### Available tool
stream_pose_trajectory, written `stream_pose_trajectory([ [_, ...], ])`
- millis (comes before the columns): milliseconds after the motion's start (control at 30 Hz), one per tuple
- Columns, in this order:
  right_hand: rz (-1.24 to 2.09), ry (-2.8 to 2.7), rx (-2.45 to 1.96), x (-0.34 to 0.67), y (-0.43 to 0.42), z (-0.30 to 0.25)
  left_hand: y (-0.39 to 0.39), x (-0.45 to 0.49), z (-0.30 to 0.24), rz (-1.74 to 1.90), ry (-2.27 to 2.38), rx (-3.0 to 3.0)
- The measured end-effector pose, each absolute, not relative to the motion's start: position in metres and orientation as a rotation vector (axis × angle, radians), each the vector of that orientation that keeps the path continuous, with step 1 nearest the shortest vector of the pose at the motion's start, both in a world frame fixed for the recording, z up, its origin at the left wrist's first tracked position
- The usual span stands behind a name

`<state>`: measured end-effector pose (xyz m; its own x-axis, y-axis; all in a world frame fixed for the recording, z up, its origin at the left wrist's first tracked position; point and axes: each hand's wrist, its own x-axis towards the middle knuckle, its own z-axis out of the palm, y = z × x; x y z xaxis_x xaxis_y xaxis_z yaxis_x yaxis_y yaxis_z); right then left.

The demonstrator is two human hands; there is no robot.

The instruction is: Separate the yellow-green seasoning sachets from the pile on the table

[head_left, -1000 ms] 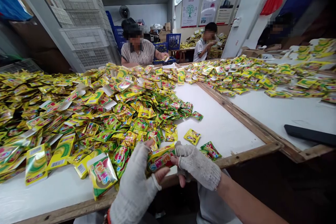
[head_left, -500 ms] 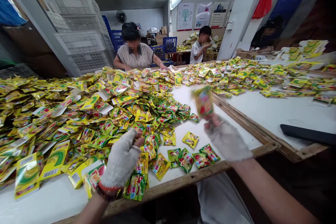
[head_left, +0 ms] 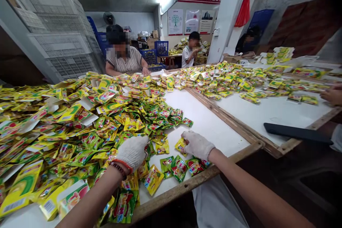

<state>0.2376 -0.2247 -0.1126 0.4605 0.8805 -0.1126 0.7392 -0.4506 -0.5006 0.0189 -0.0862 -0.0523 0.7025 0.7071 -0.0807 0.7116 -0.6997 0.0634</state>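
Note:
My right hand (head_left: 197, 144), in a white knit glove, is at a small yellow candy packet (head_left: 181, 145) on the white tabletop, its fingertips pinched at the packet's right edge. My left hand (head_left: 133, 152), gloved too, lies with curled fingers over the near edge of the packet pile; whatever is in those fingers is hidden. Between and below the hands are several loose packets: a yellow one (head_left: 153, 180), a green one (head_left: 179, 168) and a green-and-red one (head_left: 194, 166). A larger green packet (head_left: 122, 205) rests at the table edge below my left wrist.
A heap of yellow flat boxes (head_left: 68, 112) and packets covers the left side. A wooden rim (head_left: 171, 194) edges the table, and a wooden divider (head_left: 227, 117) runs away from me. A dark flat object (head_left: 294, 132) lies at right. A person in a striped shirt (head_left: 128, 60) sits opposite.
The yellow box-like pack that my right hand held up is out of that hand. The hand has come down and left to the small yellow packet. The view has turned right.

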Motion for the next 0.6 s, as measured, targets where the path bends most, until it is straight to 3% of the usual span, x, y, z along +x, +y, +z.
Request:
stream_pose_trajectory([
  [167,0.419,-1.254,-2.251,0.237,-0.231,-0.109,-0.084,-0.006,-0.040,0.381,1.183,2.477],
  [267,0.618,-1.110,-1.975,0.217,-0.234,-0.097,-0.096,-0.021,-0.040,0.639,1.129,2.084],
  [400,0.999,-1.029,-1.615,0.172,-0.234,-0.073,-0.125,-0.027,-0.052,0.615,1.044,1.704],
  [600,0.971,-1.272,-1.649,0.136,-0.232,-0.064,-0.157,-0.028,-0.062,0.473,0.836,1.492],
])
